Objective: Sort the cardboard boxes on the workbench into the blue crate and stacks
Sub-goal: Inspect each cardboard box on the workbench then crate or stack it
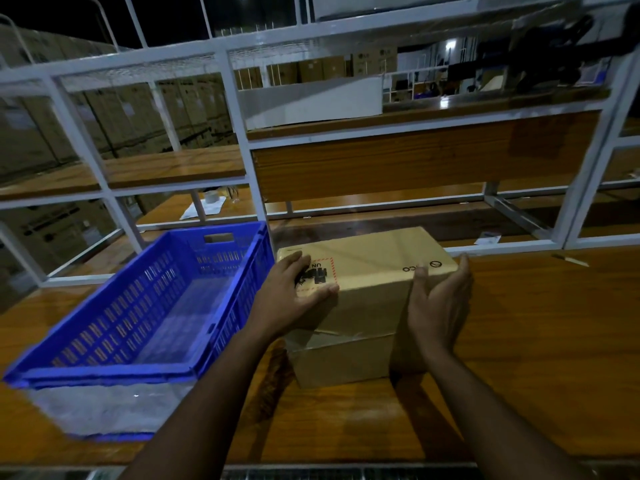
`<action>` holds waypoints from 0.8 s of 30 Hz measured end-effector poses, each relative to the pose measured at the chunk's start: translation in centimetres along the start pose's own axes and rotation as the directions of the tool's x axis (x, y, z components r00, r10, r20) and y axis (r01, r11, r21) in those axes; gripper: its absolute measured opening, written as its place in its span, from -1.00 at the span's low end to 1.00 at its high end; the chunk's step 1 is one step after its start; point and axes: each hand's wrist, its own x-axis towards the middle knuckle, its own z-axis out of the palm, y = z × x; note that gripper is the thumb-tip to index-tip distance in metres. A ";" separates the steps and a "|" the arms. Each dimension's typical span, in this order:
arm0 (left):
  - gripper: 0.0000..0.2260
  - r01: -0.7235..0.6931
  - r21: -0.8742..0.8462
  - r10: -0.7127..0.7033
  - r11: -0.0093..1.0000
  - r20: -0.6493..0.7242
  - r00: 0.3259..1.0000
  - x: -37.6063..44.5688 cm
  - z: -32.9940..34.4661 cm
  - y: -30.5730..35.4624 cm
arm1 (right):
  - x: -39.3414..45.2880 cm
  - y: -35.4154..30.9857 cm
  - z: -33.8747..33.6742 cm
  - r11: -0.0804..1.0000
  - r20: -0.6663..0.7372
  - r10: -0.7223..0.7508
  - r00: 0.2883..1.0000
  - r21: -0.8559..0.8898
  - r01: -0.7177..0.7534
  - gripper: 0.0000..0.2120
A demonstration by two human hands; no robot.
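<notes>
Dim, overhead glare on shelves – edges bowed, crate [145, 306] blurred.

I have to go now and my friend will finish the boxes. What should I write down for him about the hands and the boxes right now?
Left hand: flat on the top box, over its label corner.
Right hand: open against that box's right end.
Boxes: top box sits on a bottom box, a stack of two on the workbench, right of the blue crate.
Done: no box in the crate yet.
Left: sort both boxes into the crate or stacks.
</notes>
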 end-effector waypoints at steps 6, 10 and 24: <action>0.02 0.101 -0.346 -0.115 0.933 -0.023 0.993 -1.7 1.5 -0.7 | 3.6 -5.8 -1.1 0.949 -0.029 -0.307 0.951 0.057 0.309 -0.23; -0.24 0.102 -0.546 -0.147 0.831 -0.038 0.988 -4.4 3.7 0.4 | 3.5 -10.0 -0.7 0.862 0.106 -0.505 0.856 0.020 0.506 -0.24; -0.36 -0.182 -0.523 -0.010 0.833 -0.342 0.940 -0.6 0.3 3.2 | -1.2 -11.6 2.3 0.633 0.429 -0.703 0.567 0.017 0.774 -0.60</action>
